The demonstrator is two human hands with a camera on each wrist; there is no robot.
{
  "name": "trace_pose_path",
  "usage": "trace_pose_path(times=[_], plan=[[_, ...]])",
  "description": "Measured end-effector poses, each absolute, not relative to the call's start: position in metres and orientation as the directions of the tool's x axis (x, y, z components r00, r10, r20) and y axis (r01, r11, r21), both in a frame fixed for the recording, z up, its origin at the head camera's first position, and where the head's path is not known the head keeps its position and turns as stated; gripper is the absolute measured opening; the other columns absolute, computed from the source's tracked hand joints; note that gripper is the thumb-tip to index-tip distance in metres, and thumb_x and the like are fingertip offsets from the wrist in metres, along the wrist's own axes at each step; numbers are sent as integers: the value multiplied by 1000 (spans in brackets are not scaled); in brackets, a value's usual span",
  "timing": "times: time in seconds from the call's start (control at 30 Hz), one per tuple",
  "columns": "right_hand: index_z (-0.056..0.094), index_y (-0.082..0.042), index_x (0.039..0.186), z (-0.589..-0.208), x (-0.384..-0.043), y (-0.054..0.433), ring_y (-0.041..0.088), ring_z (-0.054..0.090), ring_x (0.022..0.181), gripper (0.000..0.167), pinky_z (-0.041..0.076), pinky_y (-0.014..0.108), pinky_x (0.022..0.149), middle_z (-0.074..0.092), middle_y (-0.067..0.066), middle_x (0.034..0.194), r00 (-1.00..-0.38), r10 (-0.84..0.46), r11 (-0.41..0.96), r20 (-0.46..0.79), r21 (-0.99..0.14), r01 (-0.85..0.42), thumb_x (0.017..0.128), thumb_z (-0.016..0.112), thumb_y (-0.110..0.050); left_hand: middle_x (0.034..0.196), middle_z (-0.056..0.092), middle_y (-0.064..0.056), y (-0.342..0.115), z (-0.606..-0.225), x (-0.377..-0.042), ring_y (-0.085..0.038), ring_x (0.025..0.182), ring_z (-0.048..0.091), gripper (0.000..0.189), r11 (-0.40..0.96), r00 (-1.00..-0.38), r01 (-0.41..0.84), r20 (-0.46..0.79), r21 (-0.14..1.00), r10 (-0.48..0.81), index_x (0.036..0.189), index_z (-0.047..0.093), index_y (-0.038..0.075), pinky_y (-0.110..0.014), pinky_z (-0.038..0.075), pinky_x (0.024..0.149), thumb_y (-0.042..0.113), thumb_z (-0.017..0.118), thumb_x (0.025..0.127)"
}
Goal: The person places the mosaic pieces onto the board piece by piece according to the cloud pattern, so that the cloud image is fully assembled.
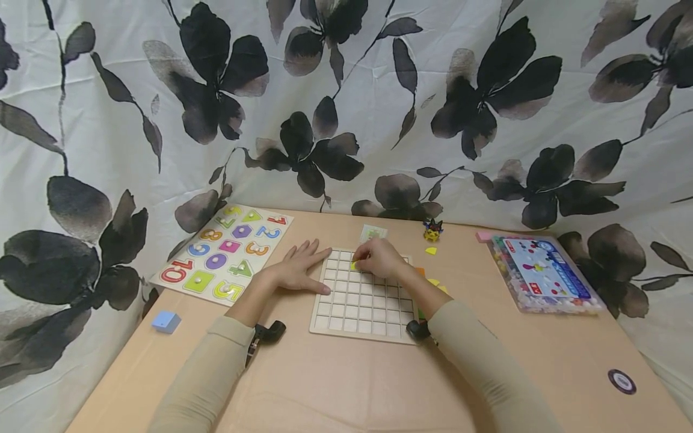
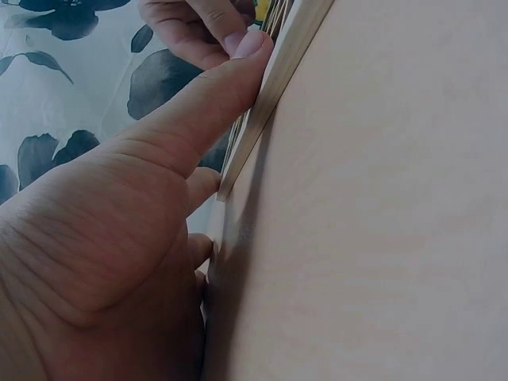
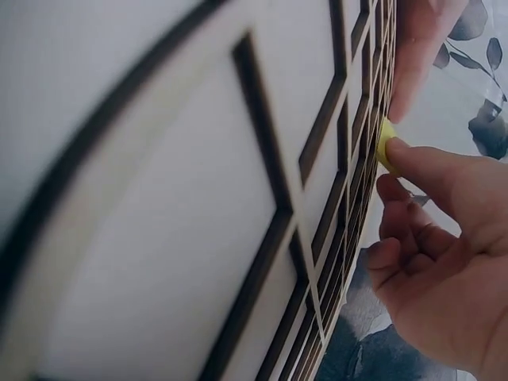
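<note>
A pale wooden grid board [image 1: 352, 326] with square cells lies on the table. My right hand [image 1: 381, 258] reaches over its far part and pinches a small yellow piece [image 3: 386, 144] between thumb and fingers, right at the grid surface. Whether the piece sits in a cell cannot be told. My left hand [image 1: 292, 269] is spread flat at the board's left side, its thumb [image 2: 214, 99] resting on the board's edge. Some yellow, orange and green pieces [image 1: 434, 282] lie beside the board's right edge, partly hidden by the right forearm.
A colourful number-and-shape board [image 1: 186, 286] lies at the left, a blue block [image 1: 166, 322] in front of it. At the back are a small card [image 1: 373, 231], a tiny figure [image 1: 432, 231] and a yellow piece [image 1: 431, 251]. A clear box [image 1: 547, 270] and a round disc [image 1: 621, 381] are at the right.
</note>
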State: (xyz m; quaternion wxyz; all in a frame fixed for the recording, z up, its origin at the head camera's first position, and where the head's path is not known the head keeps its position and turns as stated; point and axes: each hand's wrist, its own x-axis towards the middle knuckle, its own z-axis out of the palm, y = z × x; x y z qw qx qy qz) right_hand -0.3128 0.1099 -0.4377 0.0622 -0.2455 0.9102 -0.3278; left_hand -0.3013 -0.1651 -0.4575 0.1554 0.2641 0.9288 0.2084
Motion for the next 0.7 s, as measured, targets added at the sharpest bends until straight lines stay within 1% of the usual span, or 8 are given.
trace_pose_path(times=[0.1, 0.17, 0.37, 0.43, 0.57, 0.7], plan=[[83, -11, 103, -440, -313, 111, 15, 68, 92, 11, 57, 33, 79, 79, 4, 112, -869, -495, 673, 28, -621, -403, 95, 75, -10, 175, -3, -18, -165, -458, -301, -40, 162, -8, 112, 774, -811, 425, -182, 470, 556, 168, 21, 24, -61, -7, 129, 72, 74, 82], [83, -10, 106, -440, -312, 111, 18, 69, 99, 13, 58, 36, 83, 78, 6, 117, -870, -494, 676, 16, -621, -395, 96, 75, -11, 175, -3, -18, -165, -458, -301, -39, 162, -8, 112, 775, -811, 423, -185, 470, 555, 168, 21, 24, -60, -7, 129, 73, 74, 81], [82, -6, 111, -439, -311, 112, 27, 70, 114, 18, 59, 44, 96, 78, 9, 119, -870, -494, 682, 17, -612, -400, 95, 75, -10, 175, -3, -18, -164, -457, -302, -40, 162, -8, 113, 777, -811, 421, -190, 469, 554, 168, 20, 25, -61, -7, 129, 73, 73, 81], [82, -6, 112, -438, -310, 112, 28, 70, 115, 19, 59, 45, 98, 78, 9, 118, -861, -508, 680, 23, -603, -417, 94, 76, -10, 175, -2, -19, -164, -457, -301, -41, 162, -7, 113, 774, -810, 426, -184, 468, 557, 168, 21, 24, -62, -6, 129, 73, 73, 81], [81, -5, 114, -437, -311, 112, 27, 70, 115, 21, 59, 44, 98, 79, 9, 117, -839, -543, 675, 32, -578, -458, 94, 76, -10, 175, -3, -18, -165, -457, -302, -40, 162, -8, 113, 777, -811, 423, -188, 466, 554, 168, 20, 25, -61, -7, 129, 73, 74, 81], [80, -5, 116, -436, -310, 113, 26, 70, 114, 23, 59, 42, 95, 78, 9, 119, -838, -546, 678, 25, -574, -459, 94, 77, -10, 175, -4, -17, -165, -459, -302, -38, 162, -9, 113, 778, -812, 421, -188, 466, 552, 168, 20, 25, -59, -8, 130, 73, 74, 81]])
